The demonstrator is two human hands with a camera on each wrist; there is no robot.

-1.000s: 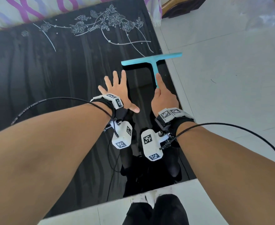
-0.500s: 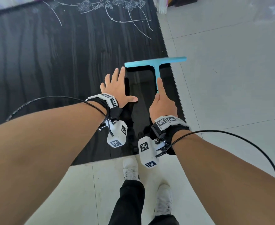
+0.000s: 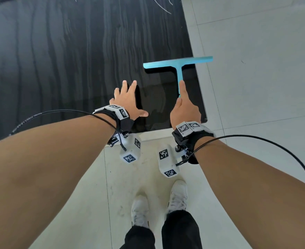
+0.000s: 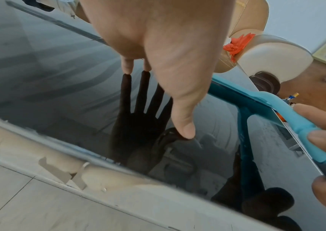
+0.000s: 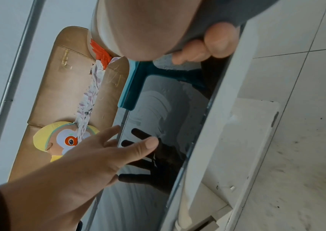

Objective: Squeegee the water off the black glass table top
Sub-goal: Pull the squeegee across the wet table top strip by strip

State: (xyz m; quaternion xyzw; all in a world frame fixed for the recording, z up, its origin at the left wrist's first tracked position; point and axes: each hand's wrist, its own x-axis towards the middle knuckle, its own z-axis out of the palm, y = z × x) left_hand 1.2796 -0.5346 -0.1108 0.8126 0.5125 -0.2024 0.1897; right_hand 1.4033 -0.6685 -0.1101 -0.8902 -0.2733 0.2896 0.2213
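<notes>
The black glass table top shows streaky water over most of its surface; a darker, mirror-like strip lies at its near right corner. A teal T-shaped squeegee has its blade on the glass, its right end overhanging the table's right edge. My right hand grips the handle, index finger laid along it, other fingers curled round its grey end. My left hand rests flat on the glass left of the strip, fingers spread, thumb tip touching the surface.
White floor tiles surround the table. Its near edge lies just under my wrists, its right edge close to the squeegee handle. My feet in white shoes stand in front. A tan sofa with a plush toy lies beyond.
The right hand has drawn the squeegee toward the near edge, widening the dark strip. The left hand slid back with it. I have stepped back; the floor and my feet now show.
</notes>
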